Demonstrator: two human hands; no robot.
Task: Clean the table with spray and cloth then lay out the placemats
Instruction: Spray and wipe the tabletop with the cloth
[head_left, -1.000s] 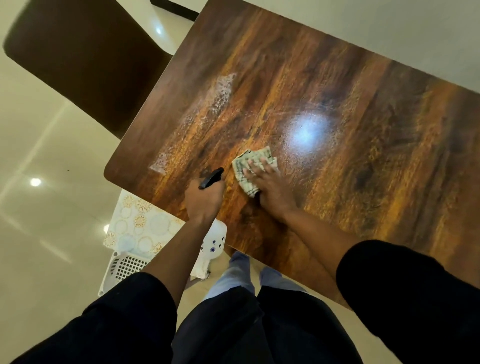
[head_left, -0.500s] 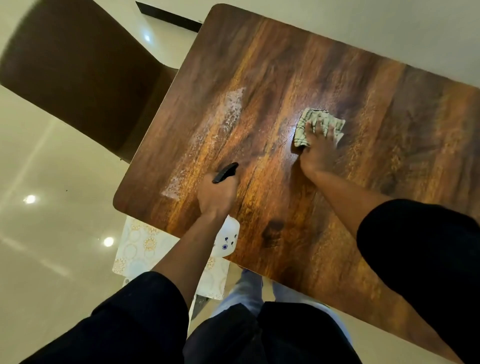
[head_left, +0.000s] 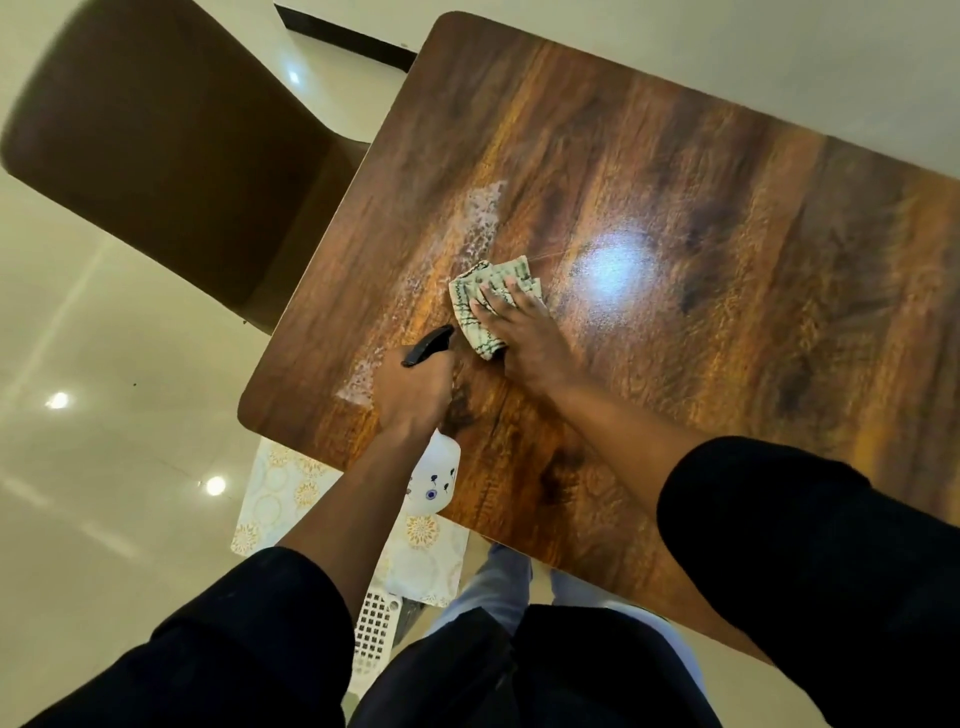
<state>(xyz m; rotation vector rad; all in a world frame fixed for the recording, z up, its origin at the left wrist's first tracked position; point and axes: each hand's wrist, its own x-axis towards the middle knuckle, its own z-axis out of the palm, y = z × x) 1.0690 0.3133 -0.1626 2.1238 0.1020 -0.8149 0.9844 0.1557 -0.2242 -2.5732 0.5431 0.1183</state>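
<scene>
Chair (head_left: 156, 150) stands far left of both hands, pulled up to the worktop (head_left: 701, 270). Placemats (head_left: 415, 551) lie below the left hand (head_left: 413, 387), on a white basket (head_left: 376, 626) beside the worktop's edge. That hand grips the spray (head_left: 436, 473), its black nozzle (head_left: 427, 345) sticking out above the knuckles. White foam (head_left: 480, 221) streaks the wood just beyond it. Right hand (head_left: 524, 332), fingers spread flat, presses the cloth (head_left: 491, 306) onto the worktop, close beside the nozzle.

Right hand (head_left: 524, 332) presses cloth (head_left: 485, 306) on table (head_left: 727, 260); left hand (head_left: 413, 387) grips spray bottle (head_left: 436, 473).
</scene>
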